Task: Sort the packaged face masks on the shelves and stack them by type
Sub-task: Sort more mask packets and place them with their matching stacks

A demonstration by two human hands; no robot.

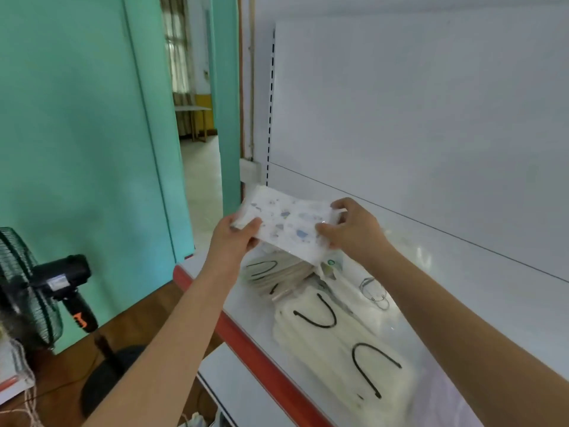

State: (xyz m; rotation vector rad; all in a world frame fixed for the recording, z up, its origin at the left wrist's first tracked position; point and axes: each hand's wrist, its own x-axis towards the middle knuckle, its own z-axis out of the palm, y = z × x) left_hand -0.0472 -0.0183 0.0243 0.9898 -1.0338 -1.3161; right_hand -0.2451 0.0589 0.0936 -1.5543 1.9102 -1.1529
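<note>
Patterned mask packet (pixel 286 221), glossy, flat, gripped by both hands (pixel 295 229).

glossy plastic mask packs (pixel 338 343), smooth white shelf (pixel 480 291)

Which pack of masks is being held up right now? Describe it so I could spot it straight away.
Find the white shelf with the red front edge. Above its far left end, the left hand and right hand grip one pack by its ends. It alone has blue-grey speckles; the packs lying below are plain cream with black loops.
</note>
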